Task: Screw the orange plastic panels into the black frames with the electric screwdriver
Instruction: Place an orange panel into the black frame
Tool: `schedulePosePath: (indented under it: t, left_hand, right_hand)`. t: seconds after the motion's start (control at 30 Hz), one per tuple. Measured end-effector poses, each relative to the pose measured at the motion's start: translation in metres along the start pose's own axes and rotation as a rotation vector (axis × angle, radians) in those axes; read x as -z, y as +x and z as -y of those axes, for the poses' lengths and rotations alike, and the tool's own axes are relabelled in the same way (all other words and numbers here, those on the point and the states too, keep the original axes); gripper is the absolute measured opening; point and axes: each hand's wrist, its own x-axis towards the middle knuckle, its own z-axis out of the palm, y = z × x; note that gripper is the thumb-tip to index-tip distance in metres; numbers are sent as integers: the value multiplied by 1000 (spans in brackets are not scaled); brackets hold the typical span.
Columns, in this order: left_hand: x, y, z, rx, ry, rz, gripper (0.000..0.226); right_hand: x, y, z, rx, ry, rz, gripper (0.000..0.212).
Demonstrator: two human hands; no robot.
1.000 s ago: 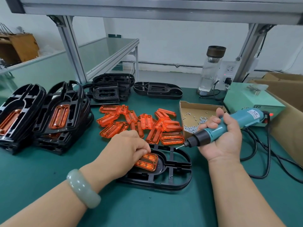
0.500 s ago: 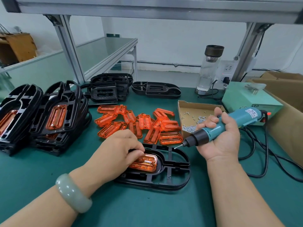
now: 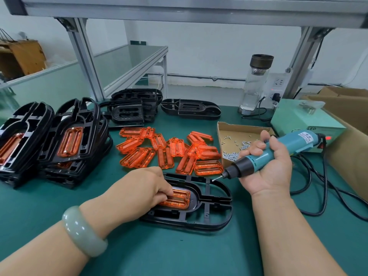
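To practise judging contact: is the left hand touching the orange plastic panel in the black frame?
Touching. Head view: the left hand presses fingers on the orange plastic panel.

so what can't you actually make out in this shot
Head view:
Left part of the orange panel in the black frame: covered by the left hand, so seating and screws there are unseen.
Tip of the electric screwdriver in the right hand: too small to show whether a screw sits on it.
Lower frames in the left stacks: hidden under the top ones.
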Motion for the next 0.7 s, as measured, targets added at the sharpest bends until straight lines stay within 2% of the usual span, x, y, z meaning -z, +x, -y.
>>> schedulePosePath:
  t: [0.27,0.43,0.57,0.7]
  left_hand:
    - [4,7,-6,8,53,58,17]
    - [0,5,-12,88,58,-3,16]
    - [-11,3,-20,137,21,-114,17]
    - [-12,3,-21,106,-3,-97,21]
  right_hand:
    - [0,0,0,2,-4,-4,8]
    - [0,1,1,2,5,-2,8]
    - [-2,-1,4,26,11,8,10]
    - [-4,-3,5,39,10,14,11]
